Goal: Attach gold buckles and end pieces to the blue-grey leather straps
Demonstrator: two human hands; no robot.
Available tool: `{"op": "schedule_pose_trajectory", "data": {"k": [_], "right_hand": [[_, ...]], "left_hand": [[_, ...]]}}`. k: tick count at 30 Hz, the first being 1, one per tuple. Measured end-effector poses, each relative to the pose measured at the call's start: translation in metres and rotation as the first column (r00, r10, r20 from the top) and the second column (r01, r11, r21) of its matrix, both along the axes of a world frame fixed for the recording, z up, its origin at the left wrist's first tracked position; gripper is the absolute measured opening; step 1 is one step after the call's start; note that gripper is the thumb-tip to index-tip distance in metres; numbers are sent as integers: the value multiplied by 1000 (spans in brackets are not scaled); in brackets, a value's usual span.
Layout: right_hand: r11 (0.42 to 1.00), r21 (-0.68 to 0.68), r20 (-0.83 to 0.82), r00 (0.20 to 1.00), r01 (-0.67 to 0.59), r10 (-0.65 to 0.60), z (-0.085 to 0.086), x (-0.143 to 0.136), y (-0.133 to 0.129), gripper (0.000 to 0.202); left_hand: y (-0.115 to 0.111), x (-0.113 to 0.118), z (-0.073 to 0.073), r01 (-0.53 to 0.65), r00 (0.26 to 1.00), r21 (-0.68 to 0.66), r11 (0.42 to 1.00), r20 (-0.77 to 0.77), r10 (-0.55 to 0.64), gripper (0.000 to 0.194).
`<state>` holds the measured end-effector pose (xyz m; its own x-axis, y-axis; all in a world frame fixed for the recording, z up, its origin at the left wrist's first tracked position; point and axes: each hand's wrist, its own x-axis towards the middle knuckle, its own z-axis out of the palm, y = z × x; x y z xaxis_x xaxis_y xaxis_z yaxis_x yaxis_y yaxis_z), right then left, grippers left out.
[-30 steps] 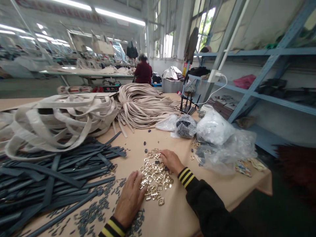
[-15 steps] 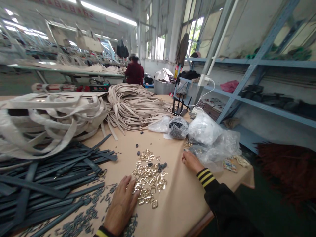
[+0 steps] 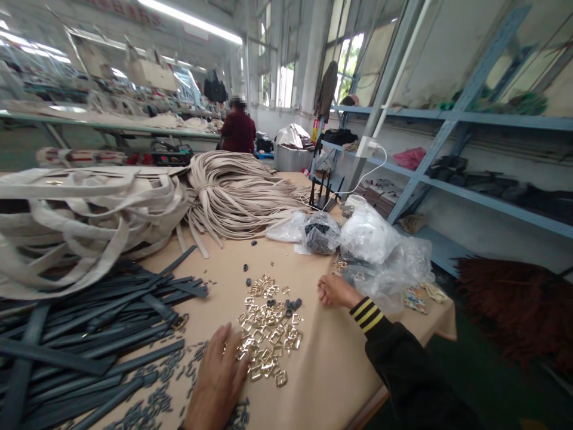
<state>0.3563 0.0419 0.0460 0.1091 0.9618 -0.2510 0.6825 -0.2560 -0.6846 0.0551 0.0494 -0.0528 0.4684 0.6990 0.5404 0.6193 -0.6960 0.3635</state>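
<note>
Gold metal buckles (image 3: 264, 325) lie in a loose pile on the cloth-covered table, with a few small dark loops (image 3: 293, 304) at the pile's right side. My left hand (image 3: 219, 379) rests at the pile's left edge, palm down, its fingers stretched out and a little blurred. To the right of the pile is my right hand (image 3: 338, 291), low over the cloth with fingers curled together; whatever they hold, if anything, is hidden. Small dark pieces (image 3: 147, 397) are scattered left of my left hand. Dark blue-grey straps (image 3: 111, 334) are heaped beyond them.
A bundle of beige straps (image 3: 233, 191) and pale bag handles (image 3: 89, 239) cover the table's far left. Clear plastic bags (image 3: 371, 239) and a black router (image 3: 324, 200) stand at the back right. Blue shelving (image 3: 483, 209) runs along the wall. A person (image 3: 239, 128) sits farther off.
My right hand has moved left, away from the plastic bags and closer to the buckles. My left hand has shifted slightly beside the pile. The view has turned slightly.
</note>
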Motion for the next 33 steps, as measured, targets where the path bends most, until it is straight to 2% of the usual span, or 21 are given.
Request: {"op": "schedule_pose_trajectory", "data": {"k": [2,4,6,8,10,13,15,17,19,20,21,23,25,27,28,29,30,32,33], "right_hand": [[996,-29,-85,993,-80,78,7,-25,-8,18],[979,-14,-176,965,-202,196,12,-53,-18,20],[944,88,-196,923,-319,331,14,-78,-27,20],[913,209,-116,918,-350,379,12,-94,-35,17],[915,270,-41,946,-299,321,4,-101,-41,16],[955,228,-99,971,-192,219,-11,-103,-48,13],[982,144,-202,968,-123,151,-20,-103,-52,11],[992,64,-291,949,-105,119,-25,-103,-55,13],[991,55,-318,938,-124,135,-25,-101,-57,21],[986,78,-317,934,-150,167,-24,-100,-58,25],[978,106,-319,926,-178,203,-22,-99,-59,26],[961,143,-347,897,-237,273,-17,-95,-60,28],[951,136,-417,855,-278,309,-14,-91,-61,29],[951,97,-496,814,-295,303,-14,-88,-61,30],[953,72,-525,801,-295,288,-16,-88,-60,30],[958,46,-541,799,-284,263,-18,-88,-60,30],[965,20,-539,810,-261,230,-21,-89,-60,29],[983,-20,-483,863,-180,148,-29,-94,-60,27],[991,-22,-433,894,-134,111,-32,-97,-61,27]], "left_hand": [[-7,9,14,24,997,-67,998,75,-19,35],[-13,25,32,101,986,-210,972,153,-69,35],[-17,44,49,198,965,-392,898,238,-109,31],[-18,59,59,247,952,-530,811,290,-100,25],[-17,67,61,240,957,-601,763,276,-84,24],[-16,67,49,238,967,-639,731,223,-120,28],[-17,65,40,242,969,-638,731,204,-142,29],[-18,62,35,227,971,-612,758,199,-130,29],[-19,61,36,238,966,-594,769,228,-123,29],[-19,60,40,265,956,-600,755,263,-126,30],[-19,60,44,307,941,-616,725,310,-135,32],[-19,59,53,421,894,-663,619,420,-158,35],[-19,58,58,516,845,-728,451,518,-132,38],[-19,58,58,562,823,-778,279,560,-97,38],[-19,59,55,561,825,-787,258,557,-95,38],[-20,59,51,537,840,-786,307,532,-108,37],[-21,60,47,487,868,-767,417,480,-131,35],[-24,60,40,317,942,-649,691,301,-149,29],[-26,61,38,232,970,-570,788,198,-142,25]]}}
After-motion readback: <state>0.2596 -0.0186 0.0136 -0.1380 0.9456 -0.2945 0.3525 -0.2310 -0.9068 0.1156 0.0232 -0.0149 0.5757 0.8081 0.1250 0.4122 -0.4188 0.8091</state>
